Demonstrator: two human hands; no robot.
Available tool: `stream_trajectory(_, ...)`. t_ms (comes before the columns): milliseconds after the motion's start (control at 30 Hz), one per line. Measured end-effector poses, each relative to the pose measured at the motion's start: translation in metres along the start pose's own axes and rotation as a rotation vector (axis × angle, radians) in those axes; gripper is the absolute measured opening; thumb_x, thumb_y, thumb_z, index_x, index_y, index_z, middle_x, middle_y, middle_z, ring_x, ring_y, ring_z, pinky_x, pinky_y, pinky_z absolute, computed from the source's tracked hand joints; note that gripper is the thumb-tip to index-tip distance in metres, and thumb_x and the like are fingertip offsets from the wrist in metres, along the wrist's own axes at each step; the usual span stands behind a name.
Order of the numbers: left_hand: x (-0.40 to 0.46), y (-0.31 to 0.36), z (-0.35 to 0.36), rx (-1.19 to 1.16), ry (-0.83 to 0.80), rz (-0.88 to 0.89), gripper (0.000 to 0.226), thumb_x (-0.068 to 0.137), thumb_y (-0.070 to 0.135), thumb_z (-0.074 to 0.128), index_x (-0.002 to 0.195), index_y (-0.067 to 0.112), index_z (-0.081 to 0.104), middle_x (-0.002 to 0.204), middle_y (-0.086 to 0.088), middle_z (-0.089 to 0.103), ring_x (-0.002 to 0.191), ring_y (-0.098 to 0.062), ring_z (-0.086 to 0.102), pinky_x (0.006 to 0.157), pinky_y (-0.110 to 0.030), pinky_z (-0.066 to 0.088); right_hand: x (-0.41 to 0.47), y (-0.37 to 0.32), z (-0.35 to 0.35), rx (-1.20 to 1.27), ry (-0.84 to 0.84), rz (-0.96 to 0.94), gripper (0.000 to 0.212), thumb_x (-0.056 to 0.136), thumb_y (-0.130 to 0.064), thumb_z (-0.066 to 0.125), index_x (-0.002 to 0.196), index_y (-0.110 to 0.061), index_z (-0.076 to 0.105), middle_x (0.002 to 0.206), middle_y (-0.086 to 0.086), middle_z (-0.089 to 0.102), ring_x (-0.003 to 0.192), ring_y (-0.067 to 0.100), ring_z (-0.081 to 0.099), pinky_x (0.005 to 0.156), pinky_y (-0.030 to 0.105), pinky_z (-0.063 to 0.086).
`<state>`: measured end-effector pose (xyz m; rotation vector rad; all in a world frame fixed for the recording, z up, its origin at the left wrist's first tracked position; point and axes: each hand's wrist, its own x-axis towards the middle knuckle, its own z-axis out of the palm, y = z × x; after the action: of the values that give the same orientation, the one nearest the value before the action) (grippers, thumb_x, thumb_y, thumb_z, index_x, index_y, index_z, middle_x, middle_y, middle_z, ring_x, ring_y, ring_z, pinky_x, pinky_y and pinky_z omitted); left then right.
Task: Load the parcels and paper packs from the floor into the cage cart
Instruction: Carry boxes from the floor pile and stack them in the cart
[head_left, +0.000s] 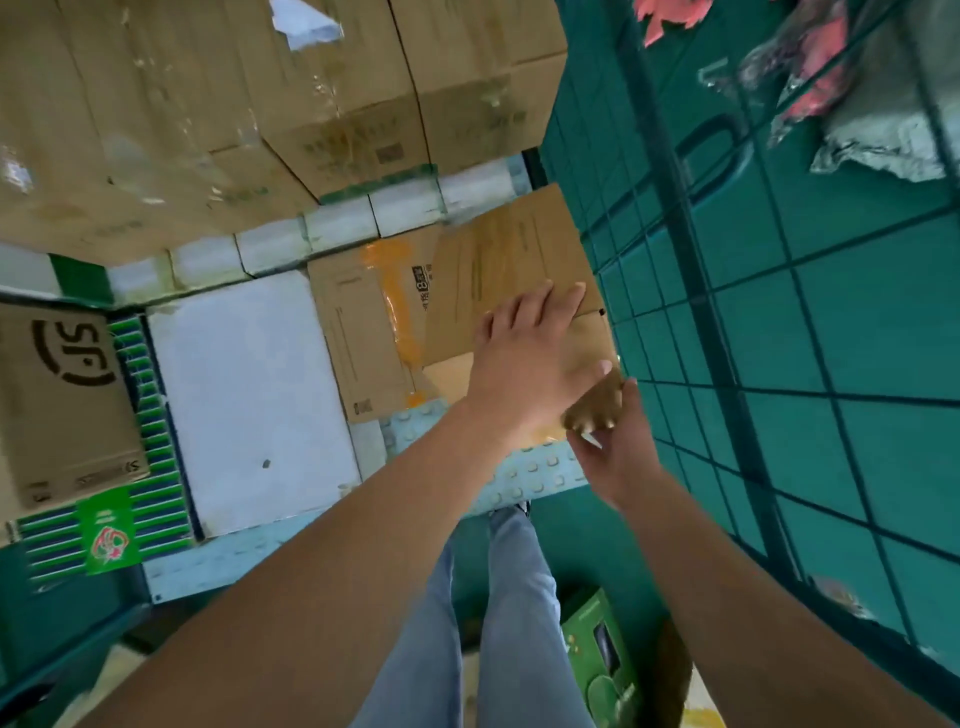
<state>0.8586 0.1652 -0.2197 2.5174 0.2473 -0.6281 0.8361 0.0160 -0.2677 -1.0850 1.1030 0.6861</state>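
A brown cardboard parcel (509, 249) sits tilted inside the cage cart, tight against its green mesh wall (727, 291). My left hand (524, 358) lies flat on the parcel's top with straight fingers. My right hand (618, 447) grips the parcel's near corner, fingers curled under it, right beside the mesh. The parcel leans partly over a second brown box with orange tape (363, 332). A row of white paper packs (337, 223) lies behind them.
Large cardboard boxes (208, 114) fill the far side of the cart. A white flat pack (249, 395), an SF-marked box (62, 400) and a green striped pack (156, 499) lie to the left. A green box (602, 660) stands on the floor by my legs. Bagged items (857, 104) lie beyond the mesh.
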Motion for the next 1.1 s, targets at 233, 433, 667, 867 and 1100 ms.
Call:
stream_trajectory(233, 0.041, -0.012, 0.058, 0.073, -0.173, 0.075, 0.051, 0.106, 0.040, 0.035, 0.157, 0.033, 0.034, 0.163, 0.002, 0.036, 0.146, -0.029, 0.039, 0.119, -0.054, 0.030, 0.065, -0.037, 0.056, -0.148, -0.167, 0.116, 0.069, 0.098, -0.073, 0.037, 0.111, -0.014, 0.068, 0.111, 0.010, 0.075, 0.116, 0.028, 0.067, 0.104, 0.044, 0.052)
stream_trajectory(433, 0.046, -0.053, 0.081, -0.319, -0.229, -0.265, 0.061, 0.106, 0.041, 0.048, 0.161, 0.022, 0.031, 0.167, -0.004, 0.028, 0.134, -0.026, 0.053, 0.110, -0.040, 0.045, 0.096, -0.042, 0.062, -0.199, -0.061, 0.125, 0.070, 0.103, -0.059, 0.047, 0.157, -0.017, 0.036, 0.154, 0.004, 0.044, 0.128, 0.030, 0.052, 0.104, 0.040, 0.046)
stream_trajectory(667, 0.053, -0.066, 0.109, -0.545, -0.323, -0.468, 0.062, 0.105, 0.041, 0.050, 0.162, 0.028, 0.027, 0.158, -0.007, 0.041, 0.087, -0.017, 0.071, 0.069, -0.030, 0.055, 0.114, -0.028, 0.035, -0.297, 0.001, 0.148, 0.064, 0.101, -0.054, 0.056, 0.155, -0.025, 0.040, 0.160, 0.004, 0.039, 0.135, 0.030, 0.050, 0.105, 0.041, 0.051)
stream_trajectory(867, 0.058, -0.070, 0.133, -0.621, -0.344, -0.540, 0.063, 0.105, 0.036, 0.050, 0.162, 0.027, 0.025, 0.110, -0.007, 0.067, 0.044, -0.010, 0.047, 0.036, -0.016, 0.031, 0.129, -0.027, 0.033, -0.405, 0.044, 0.140, 0.061, 0.101, -0.054, 0.054, 0.154, -0.027, 0.041, 0.161, -0.004, 0.038, 0.126, 0.021, 0.056, 0.105, 0.037, 0.044)
stream_trajectory(1100, 0.040, -0.087, 0.124, -0.712, -0.283, -0.599, 0.061, 0.105, 0.035, 0.050, 0.162, 0.029, 0.028, 0.155, -0.003, 0.047, 0.081, -0.010, 0.067, 0.050, -0.021, 0.045, 0.113, -0.014, 0.049, -0.488, -0.025, 0.116, 0.054, 0.103, -0.046, 0.057, 0.152, -0.025, 0.044, 0.156, 0.002, 0.044, 0.130, 0.028, 0.054, 0.114, 0.045, 0.045)
